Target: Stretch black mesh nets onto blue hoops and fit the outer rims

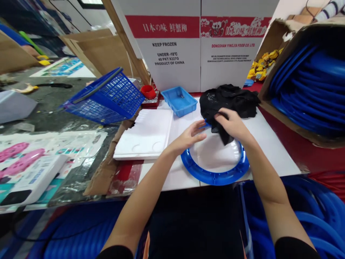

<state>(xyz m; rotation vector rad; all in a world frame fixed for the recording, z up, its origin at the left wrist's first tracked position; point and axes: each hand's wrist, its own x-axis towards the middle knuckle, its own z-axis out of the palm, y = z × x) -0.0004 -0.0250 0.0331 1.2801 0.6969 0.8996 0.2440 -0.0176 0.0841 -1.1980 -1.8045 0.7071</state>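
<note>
The worktop (269, 151) carried a white board, and behind it stood tall cartons (199, 46) printed "KEEP FROZEN". To the right an open box (272, 86) held a stack of blue rings (309, 93). It leaned toward the board, so a knock from an elbow might have tipped rings out onto the work.

To the left a blue basket (107, 97) sat tilted, one edge lifted. It looked unsteady and could have slid or rolled if bumped. Beside it lay a white foam tray (148, 133), near enough to be pushed off the edge by a sweeping arm.

A heap of black mesh (229, 99) lay at the back of the board. The piece being drawn from it seemed joined to the heap, so a pull could have dragged the whole heap forward.

One blue ring (215, 172) lay flat on the board in front of the person, its near edge close to the worktop's lip. A tug on the mesh might have shifted it over that lip.

A small blue bin (180, 100) and a red cup (148, 91) stood behind, well clear.

The right hand (233, 124) was closed around a fold of mesh over the ring's far side. The left hand (190, 136) was half open, fingers touching the ring's far rim and holding nothing. With so light a hold, the ring might have slipped.
</note>
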